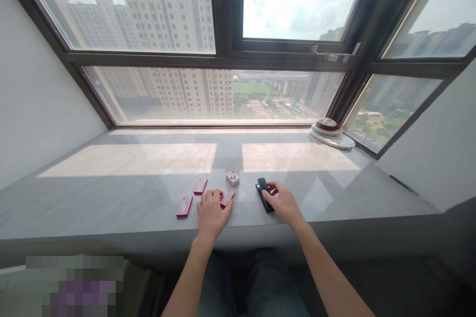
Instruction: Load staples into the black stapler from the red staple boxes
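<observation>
Several small red and white boxes lie on the grey window sill (130, 193). My left hand (210, 213) rests on the sill, its fingers curled over one red box (227, 197). Two more red boxes (185, 206) (200, 185) lie to its left, and a white and red box (232, 178) stands just beyond. My right hand (283, 202) grips a black stapler (264, 194) that rests on the sill, fingers wrapped over its right side.
A stack of round plates (330, 133) sits at the far right corner of the sill by the window frame. White walls close in both sides. Sunlight falls across the back half of the sill. My legs are below the front edge.
</observation>
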{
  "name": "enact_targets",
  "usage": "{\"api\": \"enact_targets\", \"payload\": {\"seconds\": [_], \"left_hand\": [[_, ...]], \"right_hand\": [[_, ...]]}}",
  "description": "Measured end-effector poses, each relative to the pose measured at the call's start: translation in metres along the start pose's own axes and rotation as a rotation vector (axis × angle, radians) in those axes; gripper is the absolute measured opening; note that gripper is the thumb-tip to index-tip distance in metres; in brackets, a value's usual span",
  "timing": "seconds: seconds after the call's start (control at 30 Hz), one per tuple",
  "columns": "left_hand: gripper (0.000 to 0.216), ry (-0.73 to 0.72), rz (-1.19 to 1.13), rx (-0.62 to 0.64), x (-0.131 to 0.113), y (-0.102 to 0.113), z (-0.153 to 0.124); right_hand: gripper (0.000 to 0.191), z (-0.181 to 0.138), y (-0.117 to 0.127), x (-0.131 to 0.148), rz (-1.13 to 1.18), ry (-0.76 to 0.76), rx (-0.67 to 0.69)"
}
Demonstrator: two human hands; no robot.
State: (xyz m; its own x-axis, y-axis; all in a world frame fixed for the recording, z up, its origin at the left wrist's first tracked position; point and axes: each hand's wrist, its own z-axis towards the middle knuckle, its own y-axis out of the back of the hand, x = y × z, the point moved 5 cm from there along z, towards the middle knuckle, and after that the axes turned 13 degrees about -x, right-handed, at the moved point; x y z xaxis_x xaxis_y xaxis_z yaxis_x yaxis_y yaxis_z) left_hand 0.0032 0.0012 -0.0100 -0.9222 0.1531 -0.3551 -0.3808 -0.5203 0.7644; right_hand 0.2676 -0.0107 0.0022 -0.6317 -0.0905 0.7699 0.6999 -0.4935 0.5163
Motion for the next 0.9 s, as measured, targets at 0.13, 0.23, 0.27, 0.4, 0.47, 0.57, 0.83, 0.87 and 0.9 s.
{"api": "enact_targets", "payload": {"seconds": [0.13,0.23,0.27,0.4,0.47,0.57,0.83,0.87,0.9], "left_hand": [[0.040,-0.260,-0.247,0.101,-0.029,0.005,-0.018],[0.047,-0.360,-0.348,0.149,-0.040,0.009,-0.020],[0.046,-0.368,-0.359,0.159,-0.040,0.011,-0.019],[0.039,-0.364,-0.357,0.172,-0.030,0.015,-0.015],[0.041,-0.355,-0.352,0.166,-0.022,0.017,-0.013],[0.046,-0.331,-0.346,0.162,-0.010,0.021,-0.010],[0.036,-0.318,-0.337,0.181,-0.007,0.019,-0.014],[0.034,-0.312,-0.334,0.173,-0.009,0.018,-0.015],[0.032,-0.299,-0.331,0.164,-0.010,0.017,-0.015]], "right_hand": [[0.033,0.006,-0.010,0.026,-0.024,0.156,0.074],[0.036,0.000,-0.029,0.049,0.012,0.229,0.137],[0.035,-0.002,-0.036,0.056,0.016,0.240,0.147],[0.023,-0.006,-0.060,0.077,-0.023,0.221,0.087],[0.022,-0.002,-0.064,0.082,0.029,0.181,0.025],[0.029,0.006,-0.057,0.071,0.253,-0.007,-0.080],[0.035,-0.002,-0.008,-0.035,0.563,-0.532,-0.115],[0.036,-0.005,-0.003,-0.044,0.518,-0.566,-0.092],[0.038,-0.008,0.001,-0.051,0.476,-0.586,-0.063]]}}
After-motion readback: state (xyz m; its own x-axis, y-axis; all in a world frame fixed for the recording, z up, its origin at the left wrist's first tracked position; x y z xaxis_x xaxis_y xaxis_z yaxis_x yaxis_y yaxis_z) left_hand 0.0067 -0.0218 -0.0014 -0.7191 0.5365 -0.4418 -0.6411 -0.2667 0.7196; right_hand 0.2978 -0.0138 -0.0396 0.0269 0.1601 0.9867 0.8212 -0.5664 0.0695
